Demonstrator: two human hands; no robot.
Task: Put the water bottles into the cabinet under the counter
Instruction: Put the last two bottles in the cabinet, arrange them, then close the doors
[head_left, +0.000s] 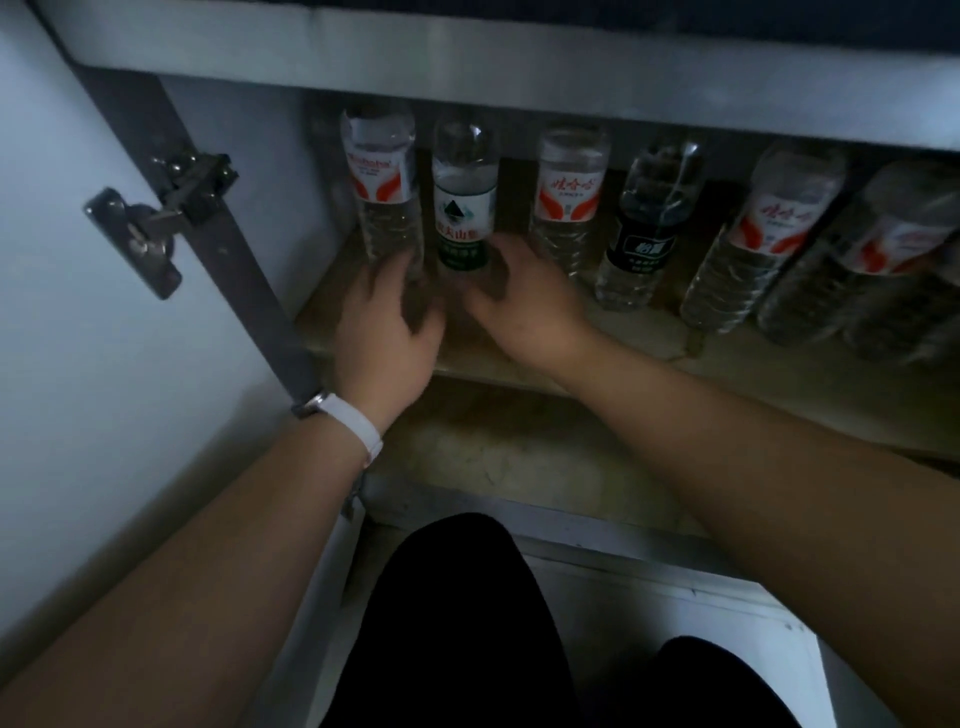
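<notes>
Cabinet shelf (649, 332): green-label bottle (464, 208) btwn L fingers (395, 270) & R fingers (500, 255)

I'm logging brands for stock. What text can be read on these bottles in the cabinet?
"Wahaha": red, on the leftmost bottle.
"夫山泉": green-label bottle, first character unclear.
"娃哈哈": red script, third bottle and fifth bottle.
"怡宝": black-label bottle.
Small print and the rightmost bottle: too blurred to read.
</notes>
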